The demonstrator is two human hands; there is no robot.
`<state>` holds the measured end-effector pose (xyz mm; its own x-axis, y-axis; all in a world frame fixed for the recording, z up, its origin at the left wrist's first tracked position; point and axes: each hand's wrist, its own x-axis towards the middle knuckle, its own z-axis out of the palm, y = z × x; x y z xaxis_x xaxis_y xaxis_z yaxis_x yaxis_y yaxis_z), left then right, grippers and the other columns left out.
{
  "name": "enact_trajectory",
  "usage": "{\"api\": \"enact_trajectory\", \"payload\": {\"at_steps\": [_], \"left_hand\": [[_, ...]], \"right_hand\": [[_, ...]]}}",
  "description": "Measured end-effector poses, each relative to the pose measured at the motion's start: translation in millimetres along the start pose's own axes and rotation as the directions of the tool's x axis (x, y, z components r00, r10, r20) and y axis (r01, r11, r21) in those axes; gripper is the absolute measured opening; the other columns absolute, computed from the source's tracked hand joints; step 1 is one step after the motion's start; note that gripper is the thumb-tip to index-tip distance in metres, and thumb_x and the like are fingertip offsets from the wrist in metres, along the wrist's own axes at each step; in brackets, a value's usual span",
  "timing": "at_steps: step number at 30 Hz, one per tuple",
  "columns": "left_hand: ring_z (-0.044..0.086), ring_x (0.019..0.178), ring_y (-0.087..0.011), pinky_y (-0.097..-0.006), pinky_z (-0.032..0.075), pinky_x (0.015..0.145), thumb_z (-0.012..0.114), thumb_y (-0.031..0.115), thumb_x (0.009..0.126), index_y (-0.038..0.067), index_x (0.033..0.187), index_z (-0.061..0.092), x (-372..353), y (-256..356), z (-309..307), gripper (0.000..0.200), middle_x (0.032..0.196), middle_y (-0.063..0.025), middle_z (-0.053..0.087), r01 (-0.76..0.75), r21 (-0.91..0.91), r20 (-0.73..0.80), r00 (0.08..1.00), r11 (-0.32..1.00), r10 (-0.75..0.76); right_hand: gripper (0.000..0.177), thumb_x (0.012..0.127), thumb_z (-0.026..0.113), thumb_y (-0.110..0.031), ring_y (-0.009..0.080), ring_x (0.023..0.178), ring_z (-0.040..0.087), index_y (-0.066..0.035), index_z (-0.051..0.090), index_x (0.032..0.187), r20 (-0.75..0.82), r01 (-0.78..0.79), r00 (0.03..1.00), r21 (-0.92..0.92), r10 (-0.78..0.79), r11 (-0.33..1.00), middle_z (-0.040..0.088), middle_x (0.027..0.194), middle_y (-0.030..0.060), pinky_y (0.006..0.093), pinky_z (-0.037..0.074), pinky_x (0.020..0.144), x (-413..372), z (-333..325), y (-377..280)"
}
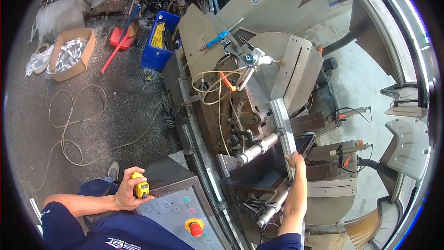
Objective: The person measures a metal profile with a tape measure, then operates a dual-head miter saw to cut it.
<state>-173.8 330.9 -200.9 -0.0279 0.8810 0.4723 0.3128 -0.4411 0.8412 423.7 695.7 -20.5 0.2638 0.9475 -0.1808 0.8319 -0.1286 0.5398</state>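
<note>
My left hand [127, 190] is wrapped round a yellow tape measure [141, 186], held above the edge of a control panel [165, 208]. On the right, my right hand [295, 159] grips a long silver aluminium profile [283, 122] near its middle. The profile lies along the saw machine, by a dark support block. A cylindrical clamp [260, 149] points at the profile's side, its tip touching or very near it. Further down, a second cylindrical clamp [274, 207] sits close to my right forearm.
A red emergency stop button [196, 229] stands up from the panel. Behind the profile are a blue air gun [215, 40] and an orange lever [227, 82]. On the floor are a blue bin [155, 57], a cardboard box [82, 66], a red dustpan [118, 37] and a looped hose [69, 122].
</note>
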Motion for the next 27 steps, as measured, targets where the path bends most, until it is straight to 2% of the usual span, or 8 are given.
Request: {"api": "enact_trajectory", "payload": {"at_steps": [7, 15, 27], "left_hand": [[0.049, 0.108, -0.0288, -0.0389, 0.046, 0.088, 0.091, 0.022, 0.068, 0.014, 0.130, 0.042, -1, -1, 1, 0.080, 0.130, -0.0202, 0.039, 0.005, -0.006, 0.005, 1.000, 1.000, -0.004], [0.049, 0.108, -0.0287, -0.0380, 0.047, 0.088, 0.091, 0.021, 0.067, 0.014, 0.130, 0.042, -1, 0, 0, 0.081, 0.130, -0.0205, 0.039, 0.006, -0.014, 0.005, 1.000, 1.000, -0.006], [0.048, 0.110, -0.0304, -0.0400, 0.046, 0.089, 0.091, 0.023, 0.068, 0.013, 0.131, 0.042, 0, 1, 1, 0.080, 0.129, -0.0210, 0.040, 0.003, -0.003, -0.007, 1.000, 1.000, -0.003]], "right_hand": [[0.082, 0.087, 0.059, -0.062, 0.0411, 0.111, 0.063, 0.010, 0.050, 0.124, 0.003, -0.018, 1.000, -0.007, 0.018, 1.000, 0.065, 0.116, 0.0285, 0.0452, 0.050, 0.096, -2, -1, -3], [0.081, 0.087, 0.061, -0.061, 0.0417, 0.118, 0.058, 0.009, 0.048, 0.126, 0.013, -0.028, 1.000, 0.083, 0.027, 0.996, 0.059, 0.124, 0.0309, 0.0463, 0.047, 0.101, -13, -8, -7], [0.083, 0.088, 0.059, -0.061, 0.0435, 0.116, 0.059, 0.010, 0.046, 0.128, 0.018, -0.037, 0.999, 0.065, 0.036, 0.997, 0.058, 0.125, 0.0318, 0.0463, 0.048, 0.099, -11, -6, -7]]}}
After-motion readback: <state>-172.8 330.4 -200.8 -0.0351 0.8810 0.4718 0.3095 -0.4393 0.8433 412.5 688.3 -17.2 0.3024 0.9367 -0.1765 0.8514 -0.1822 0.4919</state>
